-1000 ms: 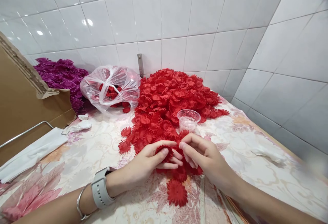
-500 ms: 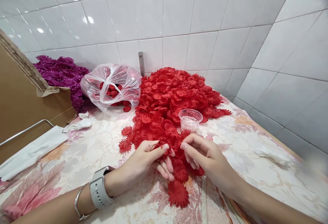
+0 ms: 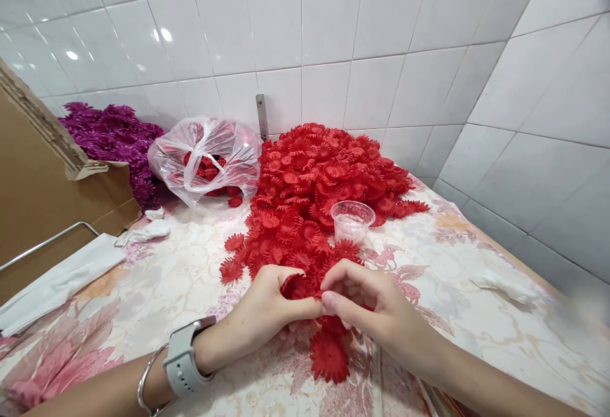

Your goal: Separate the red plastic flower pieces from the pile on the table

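My left hand (image 3: 274, 306) is closed around a red artificial flower piece (image 3: 296, 287), its thumb lying across the near side. Opposite it, my right hand (image 3: 362, 299) has thumb and forefinger pinched at the right edge of that piece; its other fingers curl underneath and are partly hidden. Just below the hands, a flat red flower layer (image 3: 330, 356) with a jagged rim lies on the table. A large heap of red flower layers (image 3: 319, 169) spreads behind the hands. In front of the heap stands a clear plastic cup (image 3: 352, 223) with something whitish in it.
A tied clear plastic bag (image 3: 223, 143) with red pieces sits back left, beside a purple flower heap (image 3: 114, 140). A cardboard box (image 3: 61, 201) stands at far left, with white paper (image 3: 61, 280) before it. Tiled walls (image 3: 328, 16) border the flowered tablecloth (image 3: 190, 283).
My right hand has moved left, from apart to pinching the edge of the red flower piece. My left hand has turned, and its thumb now stretches along the piece.
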Available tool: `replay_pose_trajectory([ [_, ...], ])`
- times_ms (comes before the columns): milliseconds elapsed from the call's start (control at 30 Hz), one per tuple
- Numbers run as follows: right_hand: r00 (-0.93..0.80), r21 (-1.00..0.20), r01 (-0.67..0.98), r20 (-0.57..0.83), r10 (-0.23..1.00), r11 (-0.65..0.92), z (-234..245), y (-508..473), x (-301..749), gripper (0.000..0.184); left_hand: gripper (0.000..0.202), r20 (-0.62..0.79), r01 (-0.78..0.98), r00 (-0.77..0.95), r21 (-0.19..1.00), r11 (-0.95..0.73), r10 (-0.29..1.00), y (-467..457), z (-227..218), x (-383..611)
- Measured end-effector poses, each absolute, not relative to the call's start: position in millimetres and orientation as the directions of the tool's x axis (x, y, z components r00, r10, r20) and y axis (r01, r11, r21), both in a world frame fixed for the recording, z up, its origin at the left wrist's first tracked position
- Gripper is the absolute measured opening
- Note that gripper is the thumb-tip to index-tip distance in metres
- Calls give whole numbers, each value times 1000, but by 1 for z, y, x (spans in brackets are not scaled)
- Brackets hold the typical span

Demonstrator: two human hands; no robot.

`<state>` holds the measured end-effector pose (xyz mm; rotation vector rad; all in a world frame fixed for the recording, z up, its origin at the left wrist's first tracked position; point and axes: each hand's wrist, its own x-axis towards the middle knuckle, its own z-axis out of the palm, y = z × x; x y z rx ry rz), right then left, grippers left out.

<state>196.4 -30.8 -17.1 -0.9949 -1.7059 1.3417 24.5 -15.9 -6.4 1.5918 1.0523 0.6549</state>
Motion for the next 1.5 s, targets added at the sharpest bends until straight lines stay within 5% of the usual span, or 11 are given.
replay_pose_trajectory([
  [133,-423,-980,129,87,902,155,-17,-30,198,16,24,-53,229,516,970,-78,855,-13,-5,25],
  [400,-212,-994,24,96,973,103,-19,-24,198,20,23,-145,-115,545,963,245,826,-15,-3,34],
  [533,-30,-978,-159,138,990,131,-16,-21,200,21,23,-128,-191,494,949,251,860,-11,-7,31],
  [633,45,-987,-100,124,991,128,-16,-18,203,24,27,-111,-178,457,961,213,882,-8,-9,28],
  [900,17,-974,163,164,986,159,-18,-21,203,25,36,-154,-54,490,977,206,858,-9,-9,24],
  [1067,-245,-919,230,264,933,320,-15,-31,200,17,42,-205,19,516,973,228,832,-13,-7,24],
  [1200,-419,-918,250,184,889,307,-16,-34,195,14,46,-277,156,490,961,230,826,-16,-3,24],
  [1367,-431,-923,256,158,889,288,-17,-34,193,18,42,-182,231,525,971,67,831,-14,-6,24],
  [1500,-344,-954,165,184,921,252,-17,-32,196,17,41,-183,138,579,982,126,794,-15,-9,27],
])
